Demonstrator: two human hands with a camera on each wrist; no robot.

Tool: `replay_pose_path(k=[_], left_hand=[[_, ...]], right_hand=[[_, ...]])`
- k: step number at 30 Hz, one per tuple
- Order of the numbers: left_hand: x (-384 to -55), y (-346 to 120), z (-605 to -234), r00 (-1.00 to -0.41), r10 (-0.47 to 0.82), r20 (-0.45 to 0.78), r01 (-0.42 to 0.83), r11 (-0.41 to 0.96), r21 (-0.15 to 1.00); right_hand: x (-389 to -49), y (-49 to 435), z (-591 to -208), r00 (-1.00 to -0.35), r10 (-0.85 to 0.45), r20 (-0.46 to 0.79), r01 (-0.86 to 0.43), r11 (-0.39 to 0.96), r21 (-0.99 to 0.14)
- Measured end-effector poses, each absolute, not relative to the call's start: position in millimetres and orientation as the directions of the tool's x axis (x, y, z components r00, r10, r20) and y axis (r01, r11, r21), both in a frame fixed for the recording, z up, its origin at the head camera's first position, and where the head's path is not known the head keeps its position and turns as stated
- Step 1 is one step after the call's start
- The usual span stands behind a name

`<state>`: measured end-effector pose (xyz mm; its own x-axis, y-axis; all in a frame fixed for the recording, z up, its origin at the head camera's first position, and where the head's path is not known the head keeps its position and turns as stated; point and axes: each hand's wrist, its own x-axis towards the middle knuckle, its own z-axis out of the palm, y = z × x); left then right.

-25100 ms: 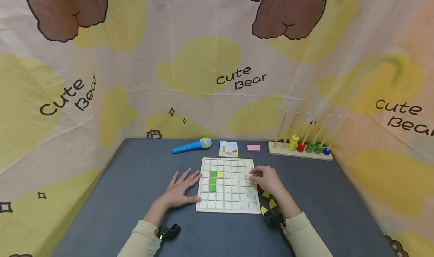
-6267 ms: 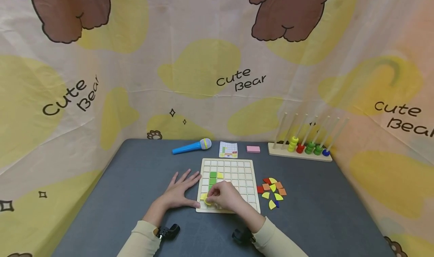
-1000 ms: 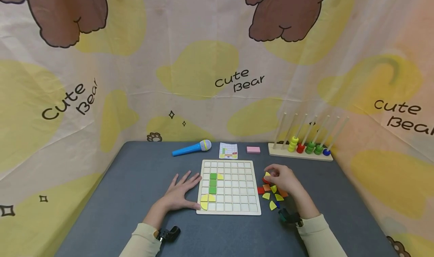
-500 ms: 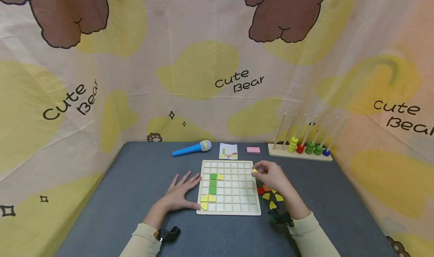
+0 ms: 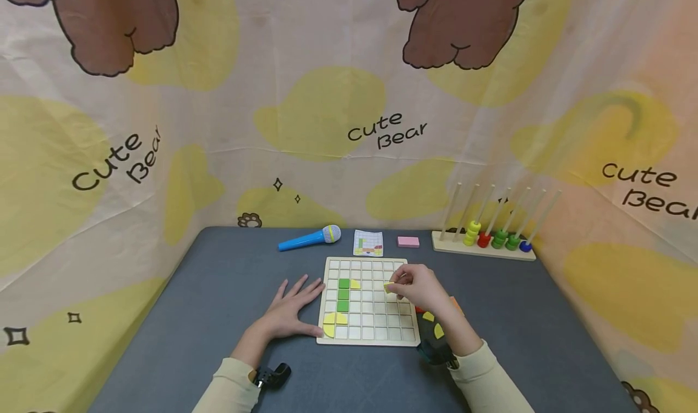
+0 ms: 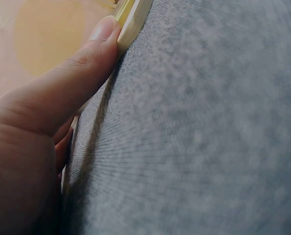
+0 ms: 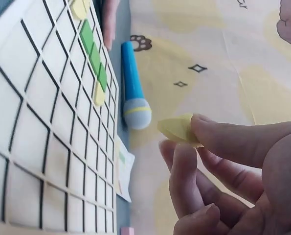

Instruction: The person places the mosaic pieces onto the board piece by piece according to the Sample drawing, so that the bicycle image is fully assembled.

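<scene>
A wooden grid board (image 5: 376, 334) lies on the table. Three green square tiles (image 5: 343, 294) form a column on it, with a yellow quarter-round tile (image 5: 355, 284) right of the top one. Several more yellow tiles (image 5: 329, 318) fill cells in the lower left corner. My left hand (image 5: 288, 313) rests at the board's left edge, fingers spread, its thumb (image 6: 89, 58) touching the rim. Over the board's right part, my right hand (image 5: 418, 287) pinches a yellow quarter-round tile (image 7: 179, 129) between thumb and fingers, held above the cells.
Loose tiles (image 5: 438, 330) lie right of the board, partly hidden by the right forearm. Behind the board are a blue toy microphone (image 5: 305, 240), a pattern card (image 5: 368, 243) and a pink block (image 5: 408, 241). A bead-peg counter (image 5: 485, 249) stands at the back right.
My right hand has carried the yellow tile left from the loose pile to above the board. Earlier, yellow tiles were added at the lower left corner. The left hand stays in place.
</scene>
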<state>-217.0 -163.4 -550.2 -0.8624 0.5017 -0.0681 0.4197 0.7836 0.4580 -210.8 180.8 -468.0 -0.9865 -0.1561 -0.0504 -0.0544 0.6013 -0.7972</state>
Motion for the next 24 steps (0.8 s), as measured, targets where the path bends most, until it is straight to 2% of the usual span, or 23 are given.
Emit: replay_pose_path(k=[5, 14, 24], left_hand=[[-217, -163, -551, -0.861, 0.504, -0.070, 0.420, 0.783, 0.459], [-219, -164, -555, -0.865, 0.492, -0.094, 0.408, 0.801, 0.439], [-218, -165, -552, -0.866, 0.497, -0.055, 0.425, 0.789, 0.444]], right_hand=[[-206, 167, -472, -0.978, -0.210, -0.006, -0.125, 0.601, -0.790], [-198, 144, -481, -0.962, -0.270, -0.033, -0.131, 0.567, -0.813], [-188, 116, -499, -0.934, -0.354, -0.049, -0.171, 0.563, -0.809]])
